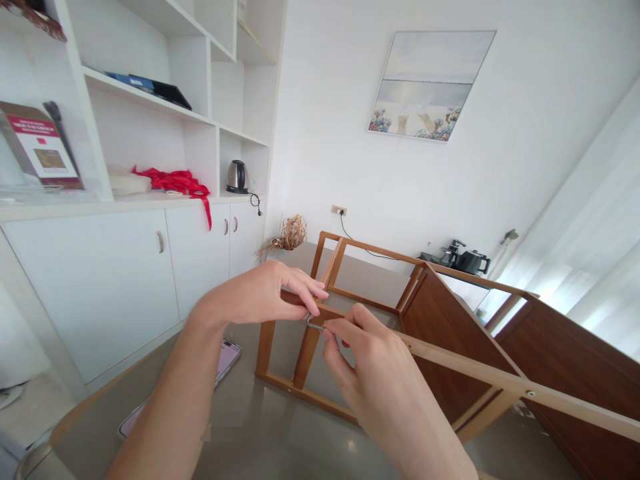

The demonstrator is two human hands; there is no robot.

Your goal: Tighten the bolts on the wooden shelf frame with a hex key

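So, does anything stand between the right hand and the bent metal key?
Nothing visible does: the right hand pinches the bent metal key directly. The left hand is at its other end.

1 head-worn view, forward and down, close above the wooden frame (pixel 465 360), white wall (pixel 330 133) beyond.

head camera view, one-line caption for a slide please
Right hand pinching a bent metal key, left hand at its bent end, by a wooden frame on a grey table.
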